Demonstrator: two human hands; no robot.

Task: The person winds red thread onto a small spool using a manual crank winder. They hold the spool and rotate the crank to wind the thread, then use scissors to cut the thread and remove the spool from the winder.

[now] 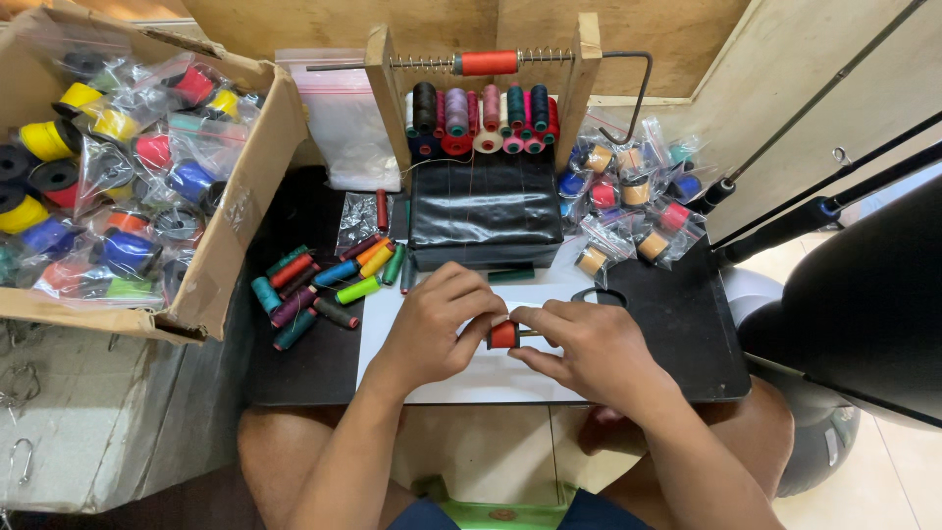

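A small red thread spool [503,335] sits between my two hands over a white sheet [461,378] on the black board. My left hand [434,324] pinches its left end. My right hand [581,349] grips its right side with thumb and fingers. Behind them stands a wooden winding frame [579,79] with a red spool [488,63] on its metal rod and a row of coloured thread cones below. A black padded block [485,211] lies in front of the frame.
Loose coloured spools [324,280] lie left of my hands. A cardboard box [235,221] of bagged spools stands at the left. More bagged spools [628,201] lie at the right, with black rods [814,211] and a dark seat beyond.
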